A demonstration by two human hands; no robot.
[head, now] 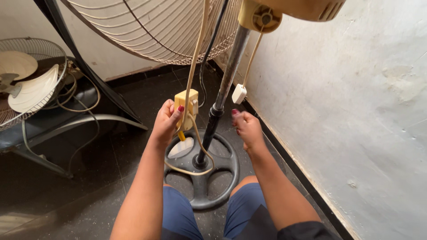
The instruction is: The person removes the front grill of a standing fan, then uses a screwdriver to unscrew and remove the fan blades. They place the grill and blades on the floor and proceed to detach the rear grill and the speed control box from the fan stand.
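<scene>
At twelve o'clock, overhead, hangs the pedestal fan's wire guard (pixel 164 31), its pole (pixel 224 89) dropping to a round base (pixel 222 178) at six o'clock between the knees. At nine o'clock a second fan (pixel 26 80) leans. The left hand (pixel 165 122) clasps the yellow switch box (pixel 187 109); the right hand (pixel 247 129) is curled, holding nothing visible, beside the pole. At one o'clock dangles a white plug (pixel 239 94).

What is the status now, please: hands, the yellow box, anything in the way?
Left hand shut on yellow switch box. Right hand closed beside fan pole, holding nothing visible. Cream cord loops around pole base.
</scene>
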